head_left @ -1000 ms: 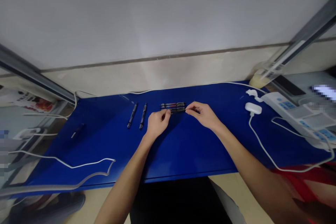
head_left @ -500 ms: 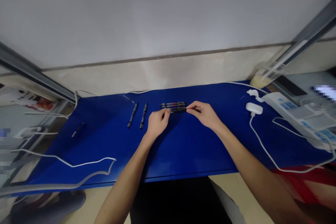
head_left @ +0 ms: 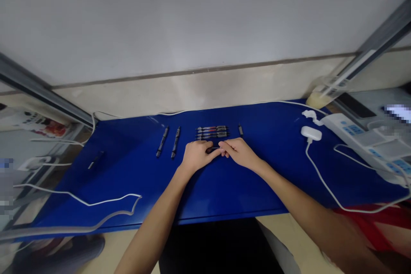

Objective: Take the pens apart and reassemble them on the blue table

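My left hand [head_left: 198,156] and my right hand [head_left: 239,154] meet low on the blue mat [head_left: 244,184], fingertips pinching a thin dark pen part [head_left: 213,149] between them. Just above my fingers lie several dark pens [head_left: 212,132] side by side, with red markings. A short black pen piece [head_left: 240,130] stands apart to their right, above my right hand. Further left lie two separate dark pens [head_left: 162,141] [head_left: 175,142], each angled slightly. A lone dark pen [head_left: 95,159] rests near the mat's left end.
A white cable [head_left: 96,202] loops over the mat's left part. To the right are a white charger [head_left: 311,133], its cable, and a white power strip [head_left: 353,137]. A pale wall rises behind the mat; metal rails cross both upper corners.
My hands have moved down, away from the pen row, and closer together. A short black pen piece now lies right of the row, where my right fingers were.
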`<state>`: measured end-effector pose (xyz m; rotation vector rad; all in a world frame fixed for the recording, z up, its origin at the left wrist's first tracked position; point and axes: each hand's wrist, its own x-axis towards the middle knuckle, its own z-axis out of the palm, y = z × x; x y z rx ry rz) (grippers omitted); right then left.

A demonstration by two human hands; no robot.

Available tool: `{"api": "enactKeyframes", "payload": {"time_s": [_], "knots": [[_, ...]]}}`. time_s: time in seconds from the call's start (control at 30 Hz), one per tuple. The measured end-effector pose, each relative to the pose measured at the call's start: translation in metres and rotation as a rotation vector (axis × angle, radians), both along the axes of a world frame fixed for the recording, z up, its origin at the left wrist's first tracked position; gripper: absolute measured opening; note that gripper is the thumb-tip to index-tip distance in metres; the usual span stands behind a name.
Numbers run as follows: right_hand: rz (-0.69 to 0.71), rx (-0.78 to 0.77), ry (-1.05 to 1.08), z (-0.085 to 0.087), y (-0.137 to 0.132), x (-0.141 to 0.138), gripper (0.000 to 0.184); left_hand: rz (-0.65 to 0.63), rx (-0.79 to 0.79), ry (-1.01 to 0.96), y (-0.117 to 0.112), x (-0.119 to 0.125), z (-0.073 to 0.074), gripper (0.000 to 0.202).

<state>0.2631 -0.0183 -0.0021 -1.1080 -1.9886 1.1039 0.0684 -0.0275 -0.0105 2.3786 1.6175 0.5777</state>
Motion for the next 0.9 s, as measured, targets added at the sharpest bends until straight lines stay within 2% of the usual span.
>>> {"api": "enactKeyframes", "payload": {"time_s": [0.07,0.13,0.2,0.3,0.37,0.43,0.53,0.67,0.77,0.83,0.9], "knots": [[-0.008,-0.032,0.011,0.001,0.002,0.001,0.058,0.027,0.005,-0.002,0.0,0.0,0.001,0.061],[-0.086,-0.027,0.007,0.002,0.007,0.006,0.06,0.059,0.011,-0.011,0.0,0.001,0.003,0.061],[-0.263,0.076,-0.052,0.0,0.014,0.013,0.052,0.096,0.017,-0.022,0.0,0.002,0.006,0.062],[-0.554,0.349,-0.294,-0.008,0.027,0.03,0.029,0.154,0.019,-0.036,0.0,0.004,0.008,0.063],[-0.657,0.393,-0.471,-0.015,0.034,0.043,0.03,0.176,0.015,-0.042,0.0,0.004,0.01,0.062],[-0.65,0.365,-0.558,-0.021,0.038,0.052,0.025,0.182,0.012,-0.045,0.0,0.004,0.01,0.062],[-0.588,0.351,-0.559,-0.025,0.04,0.058,0.015,0.187,0.008,-0.051,0.0,0.004,0.01,0.062],[-0.607,0.345,-0.511,-0.019,0.039,0.054,0.005,0.197,0.004,-0.058,0.0,0.003,0.009,0.062],[-0.613,0.238,-0.233,-0.008,0.037,0.05,0.007,0.214,0.004,-0.049,0.001,0.003,0.009,0.062],[-0.491,0.132,0.03,0.001,0.034,0.046,0.013,0.224,0.005,-0.049,0.001,0.002,0.008,0.062],[-0.341,0.015,0.194,0.008,0.031,0.043,0.016,0.237,0.004,-0.058,0.001,0.001,0.008,0.063]]}}
